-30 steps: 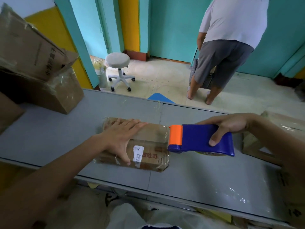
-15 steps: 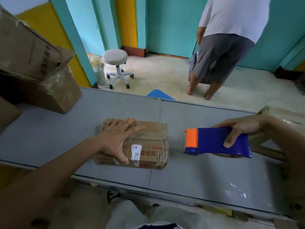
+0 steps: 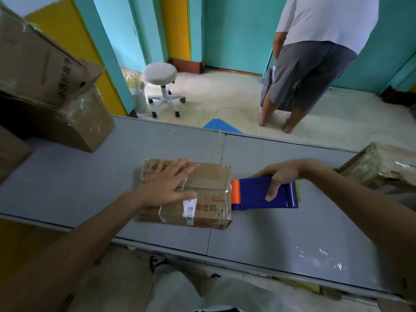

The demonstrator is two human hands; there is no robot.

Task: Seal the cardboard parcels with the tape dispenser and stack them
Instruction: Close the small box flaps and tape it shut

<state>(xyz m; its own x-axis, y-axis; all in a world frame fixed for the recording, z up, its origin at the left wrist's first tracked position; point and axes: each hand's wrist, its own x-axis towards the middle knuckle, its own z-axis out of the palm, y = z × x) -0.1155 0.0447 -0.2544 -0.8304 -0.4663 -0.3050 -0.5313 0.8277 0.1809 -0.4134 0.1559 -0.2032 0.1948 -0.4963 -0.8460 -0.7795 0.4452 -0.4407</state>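
L hand [image 3: 164, 185] flat on parcel [image 3: 209, 176]; R grip [image 3: 282, 174] curled round tape dispenser [image 3: 254, 194] at parcel's R end.

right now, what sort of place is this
Probably a small parcel packing room: a long grey table holds a taped parcel with a shipping label, a tape dispenser is at its end, and more boxes are stacked on the left.

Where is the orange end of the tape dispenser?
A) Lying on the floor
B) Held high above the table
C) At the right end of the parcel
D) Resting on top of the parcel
C: the tape dispenser, gripped by the right hand, has its orange end at the right end of the parcel, which the left hand presses flat.
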